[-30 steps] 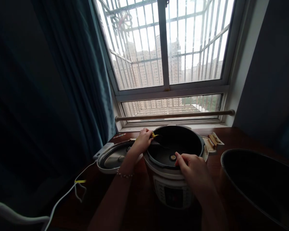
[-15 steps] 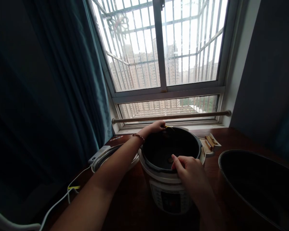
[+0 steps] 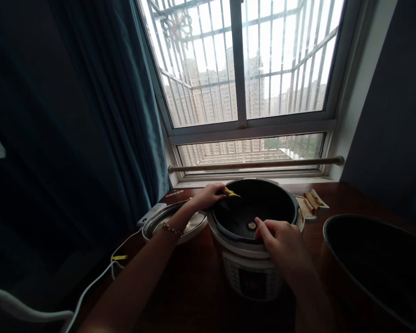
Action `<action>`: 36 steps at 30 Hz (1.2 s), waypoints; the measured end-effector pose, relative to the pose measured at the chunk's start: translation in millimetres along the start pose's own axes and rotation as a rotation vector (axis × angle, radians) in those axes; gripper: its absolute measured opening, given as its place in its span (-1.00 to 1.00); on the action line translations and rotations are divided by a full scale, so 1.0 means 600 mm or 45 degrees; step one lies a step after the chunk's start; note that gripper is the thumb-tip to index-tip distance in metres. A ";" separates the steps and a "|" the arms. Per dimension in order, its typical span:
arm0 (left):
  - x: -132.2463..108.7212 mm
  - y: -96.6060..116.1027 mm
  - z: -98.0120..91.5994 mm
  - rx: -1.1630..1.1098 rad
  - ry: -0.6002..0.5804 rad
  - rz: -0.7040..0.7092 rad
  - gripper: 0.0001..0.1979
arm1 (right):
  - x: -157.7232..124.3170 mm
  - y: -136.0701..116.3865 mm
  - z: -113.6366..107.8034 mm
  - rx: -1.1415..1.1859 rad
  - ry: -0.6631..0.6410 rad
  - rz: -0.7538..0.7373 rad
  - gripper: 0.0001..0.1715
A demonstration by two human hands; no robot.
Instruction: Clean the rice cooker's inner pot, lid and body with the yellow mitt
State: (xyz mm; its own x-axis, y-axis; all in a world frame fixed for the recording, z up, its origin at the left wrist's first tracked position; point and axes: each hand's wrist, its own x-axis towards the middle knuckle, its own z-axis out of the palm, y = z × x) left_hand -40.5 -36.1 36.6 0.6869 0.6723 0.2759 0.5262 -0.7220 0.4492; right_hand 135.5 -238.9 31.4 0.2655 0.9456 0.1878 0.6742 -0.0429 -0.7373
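An electric pressure cooker [image 3: 260, 256] with a white body and front control panel stands on the table without its lid. Its dark inside [image 3: 256, 203] shows a small round disc [image 3: 251, 225] at the bottom. My left hand [image 3: 213, 195] is closed on a yellow cloth [image 3: 232, 193] at the left part of the rim; much of the cloth is hidden in the fist. My right hand [image 3: 279, 233] is closed over the front right rim, thumb toward the inside. Its lower fingers are partly hidden.
A round lid [image 3: 194, 225] lies left of the cooker, partly under my left forearm. A large dark pot [image 3: 374, 259] stands at the right. White cables [image 3: 90, 284] run along the left, near a blue curtain [image 3: 125, 115]. Behind are a rail [image 3: 256, 164] and a barred window.
My left hand has moved with the yellow cloth from the back of the rim to its left side. My right hand stays at the front rim. The view has shifted slightly.
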 end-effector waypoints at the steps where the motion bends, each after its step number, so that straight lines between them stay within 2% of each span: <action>1: -0.018 0.007 0.000 0.002 0.046 -0.023 -0.93 | 0.000 0.000 0.000 -0.003 -0.004 0.001 -0.48; 5: -0.089 0.047 0.011 -0.029 0.277 -0.146 -0.94 | -0.002 0.000 0.000 -0.029 0.002 0.004 -0.47; 10: -0.155 0.116 0.057 -0.179 0.577 -0.326 -0.97 | -0.005 0.001 0.004 -0.004 0.067 -0.050 -0.47; 16: -0.170 0.167 0.132 -0.319 1.110 -0.455 -0.93 | -0.008 0.006 0.001 0.124 0.167 -0.064 -0.54; 20: -0.176 0.181 0.177 -0.335 1.394 -0.402 -0.96 | -0.007 0.003 0.005 0.074 0.242 -0.009 -0.59; 22: -0.180 0.183 0.191 -0.323 1.431 -0.358 -0.98 | -0.009 -0.004 0.011 0.154 0.361 -0.058 -0.65; 25: -0.183 0.187 0.203 -0.269 1.427 -0.321 -0.96 | -0.017 -0.020 0.027 0.274 0.516 -0.265 -0.67; 28: -0.187 0.200 0.210 -0.197 1.399 -0.190 -0.87 | -0.031 -0.038 0.045 0.238 0.452 -0.451 -0.69; 30: -0.196 0.213 0.210 -0.222 1.340 -0.068 -0.79 | -0.040 -0.045 0.057 0.161 0.352 -0.482 -0.68; 33: -0.216 0.233 0.203 -0.516 1.174 0.061 -0.73 | -0.051 -0.046 0.070 0.011 0.265 -0.452 -0.63; 36: -0.236 0.241 0.187 -1.095 1.110 0.016 -0.82 | -0.062 -0.042 0.077 -0.139 0.311 -0.463 -0.54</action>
State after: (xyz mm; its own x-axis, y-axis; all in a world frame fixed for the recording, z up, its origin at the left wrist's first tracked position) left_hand -5.3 -254.4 -33.1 -0.0500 0.7887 0.6127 -0.2073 -0.6083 0.7661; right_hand 77.2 -257.9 12.9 0.1441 0.8022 0.5794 0.8190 0.2319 -0.5248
